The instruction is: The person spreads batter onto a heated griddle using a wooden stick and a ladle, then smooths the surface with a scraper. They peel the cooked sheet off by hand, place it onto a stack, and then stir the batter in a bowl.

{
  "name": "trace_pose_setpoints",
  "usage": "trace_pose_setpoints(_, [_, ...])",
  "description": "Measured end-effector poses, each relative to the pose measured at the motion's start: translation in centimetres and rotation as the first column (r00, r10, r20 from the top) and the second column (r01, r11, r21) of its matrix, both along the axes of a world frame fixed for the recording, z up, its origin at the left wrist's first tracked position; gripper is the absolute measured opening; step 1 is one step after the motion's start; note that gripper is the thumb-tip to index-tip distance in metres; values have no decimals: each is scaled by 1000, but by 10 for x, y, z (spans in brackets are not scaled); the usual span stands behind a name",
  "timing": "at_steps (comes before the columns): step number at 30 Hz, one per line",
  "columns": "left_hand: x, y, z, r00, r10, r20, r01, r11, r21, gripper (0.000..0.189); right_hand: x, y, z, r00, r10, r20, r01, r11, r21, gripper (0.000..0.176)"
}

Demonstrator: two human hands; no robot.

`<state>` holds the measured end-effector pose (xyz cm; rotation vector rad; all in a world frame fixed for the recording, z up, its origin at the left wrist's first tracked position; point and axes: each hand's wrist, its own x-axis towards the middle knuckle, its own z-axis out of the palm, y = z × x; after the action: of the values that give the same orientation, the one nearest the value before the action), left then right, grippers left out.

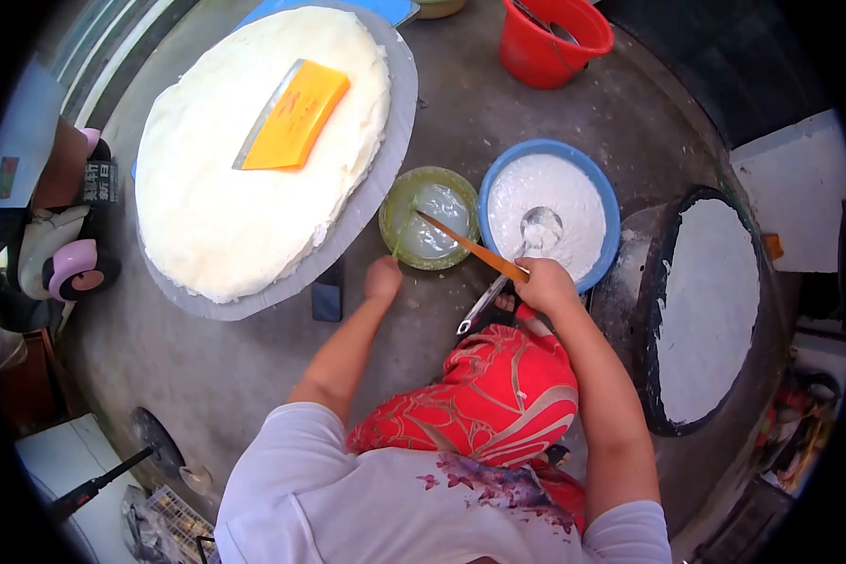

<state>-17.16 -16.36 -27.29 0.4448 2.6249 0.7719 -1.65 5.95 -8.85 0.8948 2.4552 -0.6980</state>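
Observation:
My right hand is closed around a long, flat wooden spatula, whose dark tip is over the green bowl. Cloudy liquid fills part of that bowl. At the bowl's near left rim, my left hand is closed on a thin green stick that reaches into it; its far end is hard to make out. Beside the bowl is a blue basin of white batter. A metal ladle rests in the batter, its handle passing over the rim just left of my right hand.
At the upper left, a stack of thin white pancakes lies on a round grey board, topped by an orange scraper. A round black griddle with a white layer stands on the right. A red bucket is farther back.

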Motion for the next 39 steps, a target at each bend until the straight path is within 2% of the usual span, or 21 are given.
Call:
trace_pose_setpoints(1, [3,0,11,1000,1,-4,-1,1000,2,24,-2,0,0,996,86,4,-86,994,65,32])
trace_pose_setpoints(3, [23,-6,37,1000,-29,-11,30,990,135,25,-2,-2,-2,988,157,-8,-154,980,128,31])
trace_pose_setpoints(4, [31,-4,46,999,-33,-12,34,991,132,25,-2,-3,-4,973,229,-11,-223,955,193,30])
trace_pose_setpoints(5, [40,-2,53,997,-79,27,74,984,161,25,0,-4,-11,974,226,-12,-220,957,189,30])
trace_pose_setpoints(7, [43,-6,46,990,-121,72,106,977,183,25,7,-8,-25,956,279,-87,-231,904,360,32])
trace_pose_setpoints(9, [25,1,12,997,-4,79,-4,994,111,24,14,-7,-24,962,261,-77,-222,916,334,33])
trace_pose_setpoints(11, [7,1,-4,998,13,61,-20,994,112,24,23,-4,-16,970,237,-60,-207,927,313,34])
trace_pose_setpoints(16, [-3,-4,8,996,-4,87,0,999,45,24,52,2,5,980,36,-195,-13,993,117,32])
trace_pose_setpoints(17, [-1,-6,14,997,-12,80,10,999,32,23,58,0,-2,980,34,-194,-13,994,111,32])
trace_pose_setpoints(19, [3,-4,40,997,-21,72,20,1000,21,22,64,-4,-16,932,104,-347,-134,989,-65,30])
trace_pose_setpoints(20, [6,-1,61,996,-80,27,83,990,-117,21,61,-8,-18,967,94,-236,-104,994,-29,29])
trace_pose_setpoints(21, [8,0,73,990,-144,-9,137,957,-254,20,54,-11,-10,967,95,-236,-105,994,-29,29])
trace_pose_setpoints(22, [9,-2,72,990,-144,-10,137,957,-256,20,45,-13,4,978,69,-198,-65,998,25,29])
trace_pose_setpoints(24, [12,-9,71,948,-256,-192,188,931,-313,26,39,-12,7,986,40,-164,-29,997,71,29])
trace_pose_setpoints(27, [13,-16,73,928,-272,-255,190,933,-305,28,36,-12,0,976,76,-203,-73,997,25,30])
trace_pose_setpoints(28, [13,-17,74,927,-273,-256,191,933,-306,28,35,-13,2,984,81,-161,-79,997,22,30])
trace_pose_setpoints(31, [14,-15,76,908,-314,-279,226,925,-306,18,39,-8,-6,991,55,-123,-47,997,68,30])
trace_pose_setpoints(33, [14,-16,76,930,-251,-268,181,949,-259,19,40,-8,-9,991,23,-132,-9,994,106,30])
trace_pose_setpoints(35, [12,-16,78,943,-247,-224,178,941,-288,22,39,-11,-5,985,31,-171,-26,999,31,31])
trace_pose_setpoints(37, [10,-18,73,954,-239,-182,175,934,-311,25,42,-14,-11,985,34,-169,-28,999,36,31])
trace_pose_setpoints(39, [7,-25,49,927,-258,-274,207,958,-200,21,45,-14,-12,986,34,-165,-28,999,43,31])
